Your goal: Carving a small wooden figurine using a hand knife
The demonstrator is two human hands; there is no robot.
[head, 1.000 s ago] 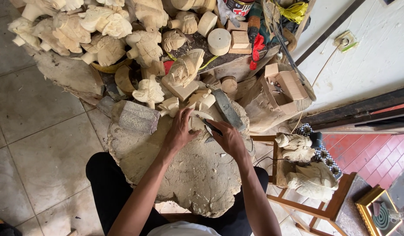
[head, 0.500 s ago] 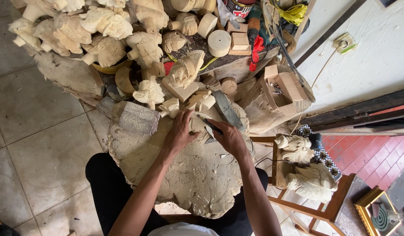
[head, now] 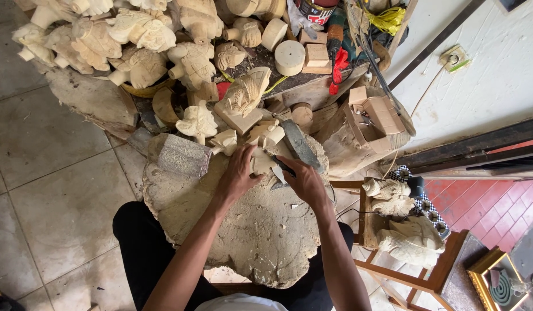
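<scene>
On the round pale wooden slab (head: 261, 242) serving as your tabletop, your left hand (head: 239, 175) clenched the small pale wood carving (head: 261, 162). Your right hand (head: 305, 181) gripped a dark-handled carving knife (head: 281, 170) against it. Judged light, stiff, with fragile detail; hold its thick body.

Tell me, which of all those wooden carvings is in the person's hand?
The small pale carving on the work slab. The left hand holds it and the right hand cuts it with a knife; the others lie untouched.
</scene>
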